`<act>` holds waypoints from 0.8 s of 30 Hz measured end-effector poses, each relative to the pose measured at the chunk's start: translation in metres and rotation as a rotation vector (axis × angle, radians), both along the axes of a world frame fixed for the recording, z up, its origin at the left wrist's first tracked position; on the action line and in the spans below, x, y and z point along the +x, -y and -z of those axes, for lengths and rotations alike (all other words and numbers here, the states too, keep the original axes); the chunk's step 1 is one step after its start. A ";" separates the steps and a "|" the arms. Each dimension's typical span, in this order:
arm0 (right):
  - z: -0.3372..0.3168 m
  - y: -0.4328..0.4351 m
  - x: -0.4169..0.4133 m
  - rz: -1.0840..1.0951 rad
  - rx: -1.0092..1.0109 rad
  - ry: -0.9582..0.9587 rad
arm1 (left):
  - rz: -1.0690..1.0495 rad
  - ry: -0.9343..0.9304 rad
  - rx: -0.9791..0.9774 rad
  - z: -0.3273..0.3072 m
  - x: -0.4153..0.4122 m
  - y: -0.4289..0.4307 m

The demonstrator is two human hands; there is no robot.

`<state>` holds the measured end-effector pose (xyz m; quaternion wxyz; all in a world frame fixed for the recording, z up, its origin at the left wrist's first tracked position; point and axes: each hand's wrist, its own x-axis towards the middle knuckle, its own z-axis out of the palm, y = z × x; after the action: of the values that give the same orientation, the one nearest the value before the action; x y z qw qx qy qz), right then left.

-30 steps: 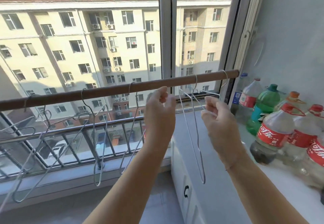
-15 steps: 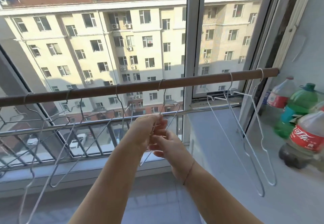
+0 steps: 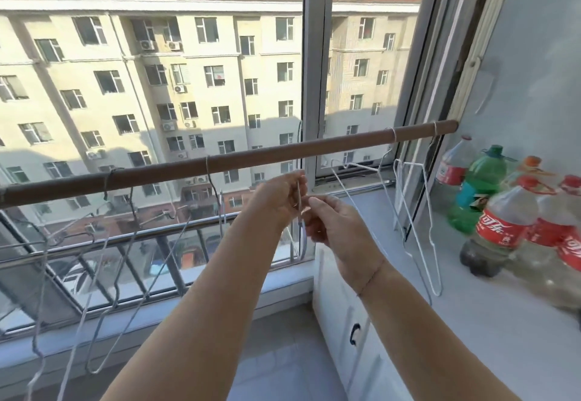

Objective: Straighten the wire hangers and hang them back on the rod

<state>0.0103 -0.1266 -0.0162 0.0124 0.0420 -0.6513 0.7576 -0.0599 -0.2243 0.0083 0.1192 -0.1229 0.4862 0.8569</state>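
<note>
A wire hanger (image 3: 301, 212) stands upright just below the rod (image 3: 251, 157), pinched by both hands: left hand (image 3: 279, 198) fingers closed around its neck, right hand (image 3: 336, 224) fingertips gripping beside it. Two white hangers (image 3: 408, 212) hang rightward.

Both arms reached forward, bare. Left hand (image 3: 276, 199) curled, fingers pinched together. Right hand (image 3: 338, 227) just beside it, fingertips (image 3: 314, 202) pinched, I noted.
</note>
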 end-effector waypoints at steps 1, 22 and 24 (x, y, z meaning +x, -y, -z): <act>0.005 -0.003 -0.002 0.022 0.028 0.015 | 0.018 0.022 -0.009 0.003 -0.002 -0.002; 0.075 -0.077 0.023 0.037 1.004 0.040 | 0.292 -0.424 -0.870 0.101 0.034 0.012; 0.066 -0.077 0.033 0.068 0.918 0.037 | 0.061 -0.497 -1.009 0.096 0.042 0.006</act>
<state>0.0437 -0.0498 -0.0826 0.0056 0.0083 -0.9205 0.3907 -0.0177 -0.2300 -0.0876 -0.0479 0.0549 0.8525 0.5176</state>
